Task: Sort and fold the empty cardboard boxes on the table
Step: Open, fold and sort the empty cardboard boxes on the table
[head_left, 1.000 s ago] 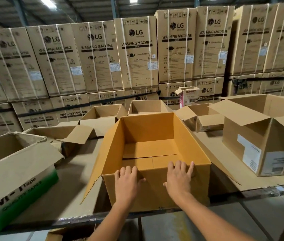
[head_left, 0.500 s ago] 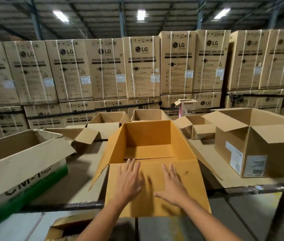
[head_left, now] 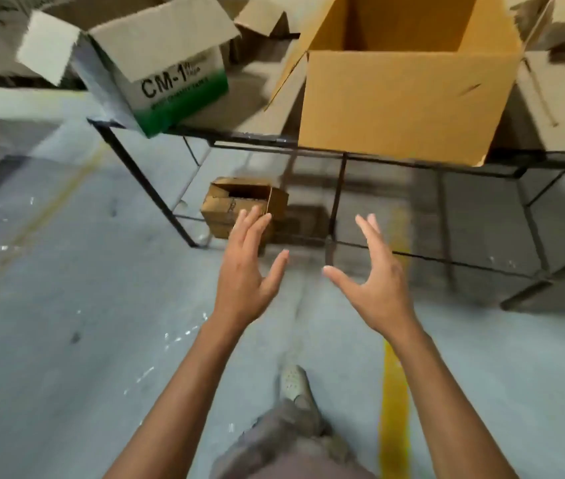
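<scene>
A large open yellow-brown cardboard box [head_left: 402, 102] stands at the table's front edge, its near wall hanging slightly past the metal frame [head_left: 253, 136]. My left hand [head_left: 248, 271] and my right hand [head_left: 374, 278] hover below the table over the floor, fingers spread, holding nothing and touching no box. A white and green box marked CM-1 [head_left: 170, 77] sits at the table's left corner with flaps open. A small brown box [head_left: 239, 205] lies on the floor under the table, just beyond my left fingertips.
More open brown boxes [head_left: 557, 91] crowd the table at right and behind. The table's black metal legs and crossbars [head_left: 336, 198] stand in front of me. Grey concrete floor with a yellow line [head_left: 393, 392] lies below; my shoe [head_left: 295, 382] is near it.
The view has swung down from the table to the floor. Both hands have left the yellow-brown box's front wall and dropped below the table edge, fingers spread.
</scene>
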### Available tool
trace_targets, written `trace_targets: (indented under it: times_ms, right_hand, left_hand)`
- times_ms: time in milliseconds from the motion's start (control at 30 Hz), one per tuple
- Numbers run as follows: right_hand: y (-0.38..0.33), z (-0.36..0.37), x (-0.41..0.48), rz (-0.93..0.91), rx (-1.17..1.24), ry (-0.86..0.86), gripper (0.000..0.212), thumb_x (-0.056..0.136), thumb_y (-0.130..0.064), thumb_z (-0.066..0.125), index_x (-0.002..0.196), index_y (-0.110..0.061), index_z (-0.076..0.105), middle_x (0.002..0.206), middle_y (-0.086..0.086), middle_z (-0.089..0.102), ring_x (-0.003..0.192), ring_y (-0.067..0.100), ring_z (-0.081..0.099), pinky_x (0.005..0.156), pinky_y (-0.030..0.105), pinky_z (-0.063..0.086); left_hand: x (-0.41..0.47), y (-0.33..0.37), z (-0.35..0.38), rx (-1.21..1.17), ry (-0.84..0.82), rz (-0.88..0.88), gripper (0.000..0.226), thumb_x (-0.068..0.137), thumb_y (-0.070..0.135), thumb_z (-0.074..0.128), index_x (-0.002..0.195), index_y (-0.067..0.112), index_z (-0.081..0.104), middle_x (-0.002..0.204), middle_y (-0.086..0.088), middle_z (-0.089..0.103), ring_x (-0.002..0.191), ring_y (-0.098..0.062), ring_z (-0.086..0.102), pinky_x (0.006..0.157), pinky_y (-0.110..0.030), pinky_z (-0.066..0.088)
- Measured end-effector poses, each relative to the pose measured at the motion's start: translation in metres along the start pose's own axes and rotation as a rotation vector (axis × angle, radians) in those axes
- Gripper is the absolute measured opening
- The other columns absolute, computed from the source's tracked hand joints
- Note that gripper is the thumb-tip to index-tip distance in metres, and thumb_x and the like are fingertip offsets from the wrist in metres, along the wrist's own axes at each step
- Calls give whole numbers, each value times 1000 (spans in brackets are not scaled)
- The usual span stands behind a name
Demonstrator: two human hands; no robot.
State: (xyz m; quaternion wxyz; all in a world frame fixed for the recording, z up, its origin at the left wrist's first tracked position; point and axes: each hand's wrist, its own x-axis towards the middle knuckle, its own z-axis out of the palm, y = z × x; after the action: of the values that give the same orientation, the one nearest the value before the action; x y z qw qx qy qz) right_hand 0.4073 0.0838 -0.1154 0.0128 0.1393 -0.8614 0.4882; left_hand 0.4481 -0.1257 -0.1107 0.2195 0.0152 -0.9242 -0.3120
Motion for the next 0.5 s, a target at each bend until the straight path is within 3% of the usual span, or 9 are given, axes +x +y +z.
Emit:
trace_targets:
  times_ms: [100,200,300,500]
  right_hand:
    - [6,31,-36,-9,-8,-83,78,85,-40,76,152,-30,37,167,-9,14,141,-10,19,103,0,15]
    - [10,68,-61,-19,-39,-161,75,86,-49,66,151,-25,39,167,-4,12,152,6,12,114,21,24]
    - [8,110,-77,-27,-92,-276,80,86,-54,61,154,-21,34,168,1,8,155,14,1,121,35,21]
    - [0,207,-82,-110,-195,-461,82,91,-52,60,157,-21,23,168,6,8,155,21,3,119,32,17]
  left_hand:
    - [-58,-31,-11,67,-49,-124,58,95,41,57,146,16,43,157,-5,36,149,-20,25,120,-40,26]
    - [-106,-66,-20,113,-77,-200,56,95,41,56,143,16,45,154,-7,40,149,-24,26,118,-45,29]
    - [-139,-95,-29,145,-34,-229,48,94,35,57,135,11,52,147,-10,45,147,-28,27,118,-41,29]
    - [-179,-162,-45,150,34,-345,43,93,29,61,129,6,56,147,-13,46,143,-31,35,113,-42,35]
